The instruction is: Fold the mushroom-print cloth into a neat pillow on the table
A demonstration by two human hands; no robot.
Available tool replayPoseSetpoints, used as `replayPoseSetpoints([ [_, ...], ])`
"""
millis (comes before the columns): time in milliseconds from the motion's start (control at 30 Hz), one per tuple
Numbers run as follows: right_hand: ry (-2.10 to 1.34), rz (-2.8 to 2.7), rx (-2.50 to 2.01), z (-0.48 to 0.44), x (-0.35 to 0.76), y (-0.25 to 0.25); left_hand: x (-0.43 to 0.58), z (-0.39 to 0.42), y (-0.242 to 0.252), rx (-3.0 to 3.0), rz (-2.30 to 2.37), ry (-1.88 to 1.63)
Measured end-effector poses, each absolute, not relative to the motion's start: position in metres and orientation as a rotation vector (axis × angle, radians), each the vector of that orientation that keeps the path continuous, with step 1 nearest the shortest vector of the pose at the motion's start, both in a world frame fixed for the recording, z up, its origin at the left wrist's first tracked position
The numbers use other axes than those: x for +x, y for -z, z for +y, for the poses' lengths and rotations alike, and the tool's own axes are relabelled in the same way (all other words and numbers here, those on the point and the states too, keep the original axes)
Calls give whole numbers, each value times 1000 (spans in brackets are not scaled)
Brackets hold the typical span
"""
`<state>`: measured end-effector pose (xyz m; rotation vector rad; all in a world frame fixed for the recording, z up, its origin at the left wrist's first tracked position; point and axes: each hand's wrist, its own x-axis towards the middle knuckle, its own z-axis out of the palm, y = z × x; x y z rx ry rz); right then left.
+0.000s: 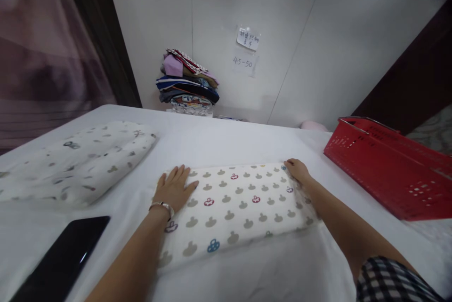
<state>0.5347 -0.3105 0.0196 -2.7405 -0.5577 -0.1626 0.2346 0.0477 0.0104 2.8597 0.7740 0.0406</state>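
A white cloth with grey, red and blue mushroom-like prints lies folded into a long rectangle on the white table in front of me. My left hand rests flat on its left end, fingers spread, a bracelet at the wrist. At the far right corner, my right hand has its fingers closed on the cloth's edge. The inner layers of the cloth are hidden.
Another folded white cloth with leaf-like prints lies at the left. A black phone is near the front left. The red plastic basket stands at the right. Behind the table's far edge rises a stack of folded fabrics against the wall.
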Motion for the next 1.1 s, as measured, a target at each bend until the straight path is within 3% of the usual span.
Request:
replayPoseSetpoints([
  [133,312,-866,-2671,-294,501,-21,234,46,-13,2863,777,-32],
  [267,106,-1239,-2669,-285,478,-12,234,45,-14,2873,779,-29],
  [667,-180,-1084,-2786,-292,491,-5,234,47,-11,2867,769,-30],
  [867,-34,-812,-2997,-312,495,-3,234,46,-11,2864,764,-65],
  [1100,12,-859,-2975,-315,496,1,234,45,-11,2827,766,-27],
])
